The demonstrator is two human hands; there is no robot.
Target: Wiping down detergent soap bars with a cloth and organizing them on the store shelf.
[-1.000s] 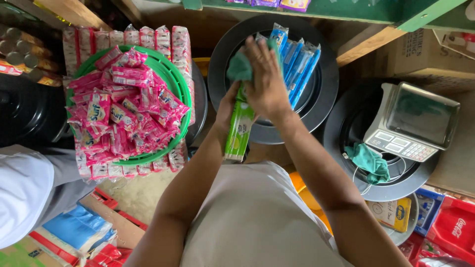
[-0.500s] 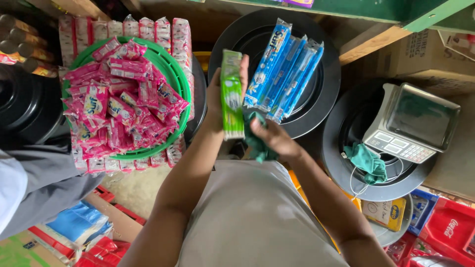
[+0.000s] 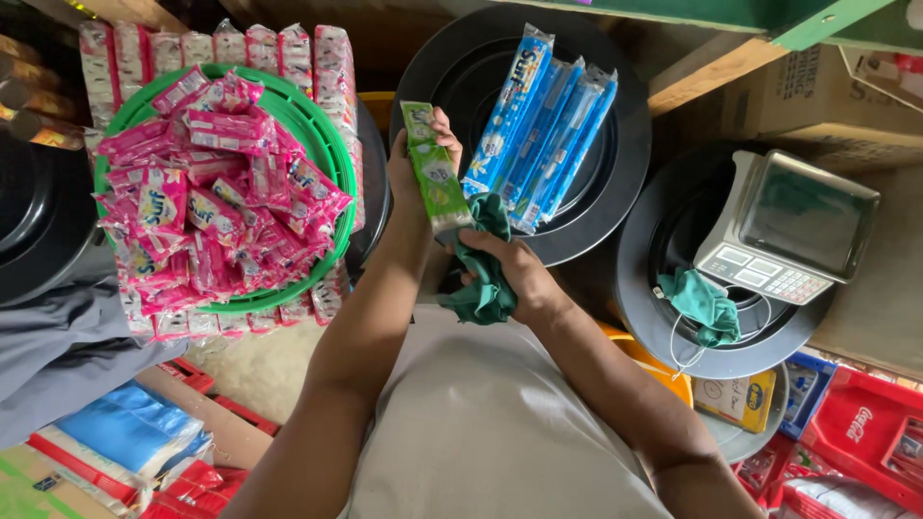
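the left hand (image 3: pixel 411 178) has its grip clenched around a long green plastic sachet strip (image 3: pixel 435 173), held upright. just below that grip, the right hand (image 3: pixel 514 274) grasps a crumpled dark green cloth (image 3: pixel 488 279), touching the strip's lower end. right of both grips, blue sachet strips (image 3: pixel 543 135) lie on a round black plastic lid (image 3: pixel 615 192).

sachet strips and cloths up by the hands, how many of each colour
green sachet strip, held in the left hand: 1
blue sachet strips on the black lid: 4
green cloth in the right hand: 1
green cloth by the scale: 1
total: 7
The pink sachets in the green basket are too heaped to count.
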